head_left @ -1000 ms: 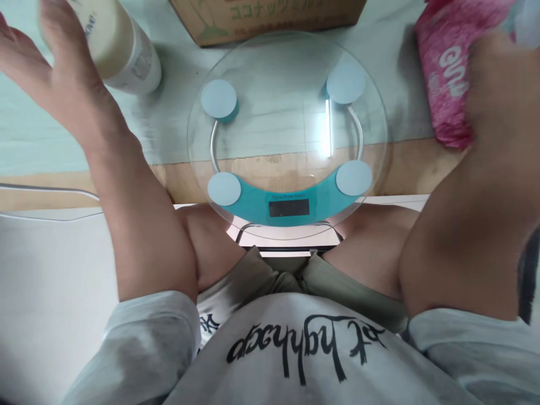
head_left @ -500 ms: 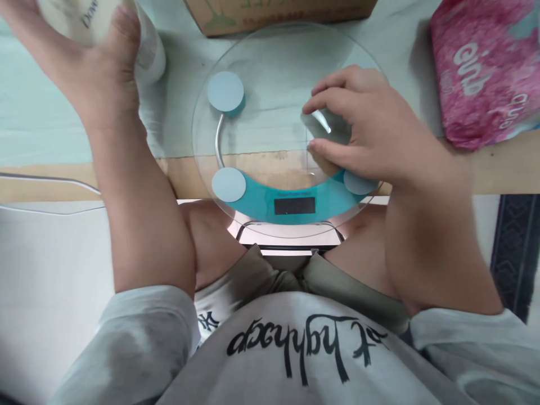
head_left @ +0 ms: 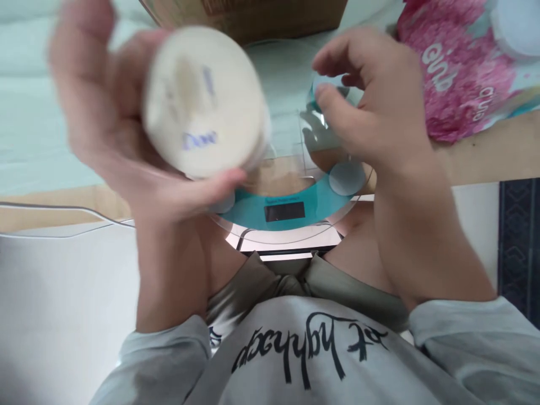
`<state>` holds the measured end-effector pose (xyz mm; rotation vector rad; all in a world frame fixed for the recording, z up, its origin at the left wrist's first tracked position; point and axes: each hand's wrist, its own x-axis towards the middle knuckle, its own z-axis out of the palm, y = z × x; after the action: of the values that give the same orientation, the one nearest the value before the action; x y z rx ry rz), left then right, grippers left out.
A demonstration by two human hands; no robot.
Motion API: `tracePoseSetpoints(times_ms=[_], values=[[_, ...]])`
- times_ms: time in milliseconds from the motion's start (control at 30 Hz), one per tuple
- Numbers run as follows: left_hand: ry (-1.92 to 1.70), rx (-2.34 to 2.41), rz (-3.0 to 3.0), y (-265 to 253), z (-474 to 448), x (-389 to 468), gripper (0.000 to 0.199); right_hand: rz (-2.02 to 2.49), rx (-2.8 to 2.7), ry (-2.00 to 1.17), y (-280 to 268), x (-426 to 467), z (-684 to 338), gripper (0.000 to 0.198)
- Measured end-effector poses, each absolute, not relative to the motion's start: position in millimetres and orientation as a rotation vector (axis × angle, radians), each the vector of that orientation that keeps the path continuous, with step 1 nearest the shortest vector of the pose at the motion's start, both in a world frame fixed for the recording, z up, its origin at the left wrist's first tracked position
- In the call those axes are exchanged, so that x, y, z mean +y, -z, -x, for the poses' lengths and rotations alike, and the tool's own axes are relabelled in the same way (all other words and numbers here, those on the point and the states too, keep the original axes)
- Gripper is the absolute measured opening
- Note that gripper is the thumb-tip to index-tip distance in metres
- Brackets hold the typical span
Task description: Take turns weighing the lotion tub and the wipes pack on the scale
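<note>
My left hand [head_left: 109, 135] grips a cream-white bottle [head_left: 205, 101] with blue lettering, held up close to the camera over the left half of a round glass scale [head_left: 291, 197]. The bottle is blurred and hides that side of the scale. The scale has a teal base, a dark display [head_left: 284, 211] and round pale pads. My right hand [head_left: 371, 118] hovers over the scale's right side with fingers curled and apart, holding nothing.
A pink patterned packet [head_left: 459, 73] lies at the right on the wooden table edge [head_left: 485, 157]. A cardboard box [head_left: 253, 14] stands behind the scale. A thin white cable [head_left: 63, 208] runs along the left. My lap and grey shirt fill the bottom.
My left hand has lifted the bottle from the far left and swung it up over the scale. My right hand has lifted slightly above the glass.
</note>
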<state>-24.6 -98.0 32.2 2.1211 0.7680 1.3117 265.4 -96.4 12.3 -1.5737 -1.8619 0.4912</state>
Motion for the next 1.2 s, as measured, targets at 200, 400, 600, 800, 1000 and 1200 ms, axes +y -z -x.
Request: tracePoseSetpoints(times_ms=[200, 400, 600, 800, 1000, 1200], values=[[-1.259, 0.767, -2.052, -15, -12, -106, 0.125, 1.644, -1.618, -0.437, -16, -93, -264, 0.031], [-1.23, 0.992, -1.979, -7, -21, -95, 0.118, 1.637, -1.603, -0.522, -24, -92, -259, 0.036], [-1.297, 0.789, -2.007, -4, -7, -90, 0.107, 1.587, -1.634, -0.525, -13, -96, -261, 0.037], [-1.675, 1.148, -1.48, 0, 11, -70, 0.049, 1.585, -1.683, -0.491, 3, -98, -260, 0.039], [-1.221, 1.425, -1.712, 0, 15, -69, 0.08, 1.738, -1.767, -0.437, 3, -97, -256, 0.038], [-0.888, 1.613, -1.945, 0, 12, -72, 0.075, 1.941, -1.855, -0.401, -7, -98, -250, 0.04]])
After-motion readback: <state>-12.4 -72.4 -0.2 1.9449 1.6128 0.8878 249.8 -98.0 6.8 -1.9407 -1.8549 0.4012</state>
